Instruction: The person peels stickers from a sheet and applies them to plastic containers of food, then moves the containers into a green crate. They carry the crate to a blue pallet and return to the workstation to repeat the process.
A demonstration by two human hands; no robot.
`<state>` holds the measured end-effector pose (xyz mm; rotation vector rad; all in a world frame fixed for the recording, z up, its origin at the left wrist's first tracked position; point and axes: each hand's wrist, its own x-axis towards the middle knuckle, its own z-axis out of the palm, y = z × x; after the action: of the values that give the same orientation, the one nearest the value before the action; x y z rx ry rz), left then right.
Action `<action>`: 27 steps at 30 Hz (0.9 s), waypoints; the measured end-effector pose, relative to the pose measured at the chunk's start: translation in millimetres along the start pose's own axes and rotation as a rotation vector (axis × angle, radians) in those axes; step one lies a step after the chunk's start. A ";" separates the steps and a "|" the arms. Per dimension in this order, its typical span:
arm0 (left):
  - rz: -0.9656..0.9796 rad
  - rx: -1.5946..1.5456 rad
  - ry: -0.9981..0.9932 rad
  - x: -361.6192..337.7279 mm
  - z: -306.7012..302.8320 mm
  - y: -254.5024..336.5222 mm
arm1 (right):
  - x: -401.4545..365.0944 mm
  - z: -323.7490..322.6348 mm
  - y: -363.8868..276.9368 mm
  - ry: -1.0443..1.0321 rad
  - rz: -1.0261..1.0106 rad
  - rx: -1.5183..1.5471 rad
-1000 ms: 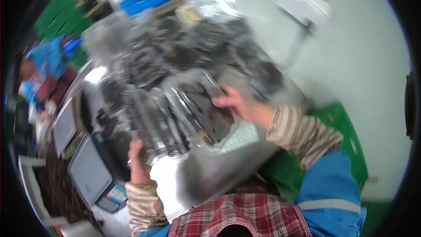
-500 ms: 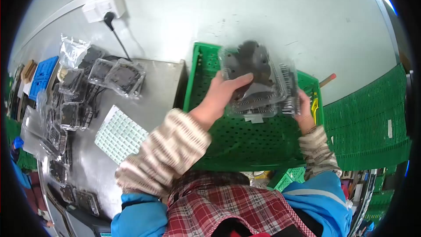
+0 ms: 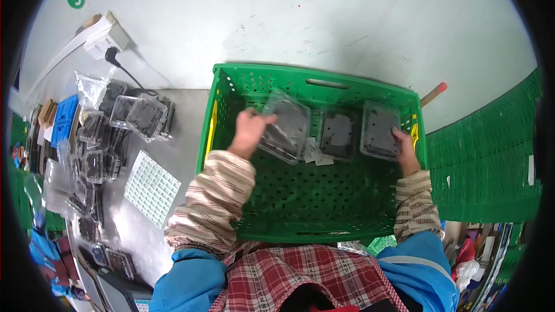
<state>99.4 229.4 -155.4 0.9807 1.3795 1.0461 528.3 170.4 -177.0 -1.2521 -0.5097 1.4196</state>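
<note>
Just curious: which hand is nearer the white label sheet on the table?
Left. The left hand holds a box by the crate wall beside the sheet; right hand is across the crate.

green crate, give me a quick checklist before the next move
1. Left hand grip on the tilted clear plastic clamshell box: ok, fingers on its left edge.
2. Right hand on the rightmost clear plastic clamshell box: touching its lower corner; firm grip cannot tell.
3. Middle clamshell box lying flat in the green perforated plastic crate: ok.
4. Bare crate floor on the near side: ok.
5. Box lids snapped shut: cannot tell.
</note>
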 end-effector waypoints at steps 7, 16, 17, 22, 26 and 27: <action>0.230 0.773 0.441 19.6 -49.1 -33.3 | 9.5 6.4 52.9 0.490 -0.395 -1.278; 0.981 1.048 0.160 -38.2 -5.2 31.2 | -42.9 288.0 47.6 -0.273 -1.404 -1.290; 0.882 1.110 0.143 -37.3 -5.2 39.4 | -35.1 304.0 45.6 -0.289 -1.408 -1.282; 0.960 1.034 0.162 -2.6 -103.4 21.8 | 3.4 308.4 44.7 -0.223 -1.254 -1.649; 0.610 0.918 0.054 -119.4 -72.7 88.1 | -19.3 271.5 35.1 -0.075 -1.357 -1.767; 0.888 0.901 -0.067 -109.1 -84.3 78.2 | -22.3 275.8 29.8 -0.272 -1.424 -1.660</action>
<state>22.4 140.4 -49.3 2.4169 1.3760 0.9565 268.7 233.1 -98.6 -1.1715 -2.4058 -0.3765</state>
